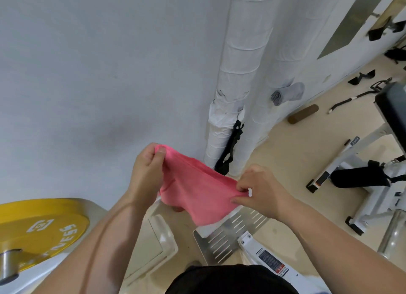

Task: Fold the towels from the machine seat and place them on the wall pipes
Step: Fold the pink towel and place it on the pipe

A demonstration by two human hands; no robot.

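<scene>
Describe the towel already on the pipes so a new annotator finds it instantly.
Find the two white wrapped pipes on the wall. A folded grey towel sits against the right-hand pipe, on its outer side. The pink towel is held by the left hand and right hand, and the black strap hangs between the pipes; only this one is grey and untouched.

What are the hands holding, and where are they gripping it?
A pink towel, stretched between them: the left hand pinches one end of its top edge, the right hand the other.

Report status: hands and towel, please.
Status: left hand and right hand pinch pink towel, stretched between. One grey towel at wall pipes. Nothing seen blocking.
</scene>
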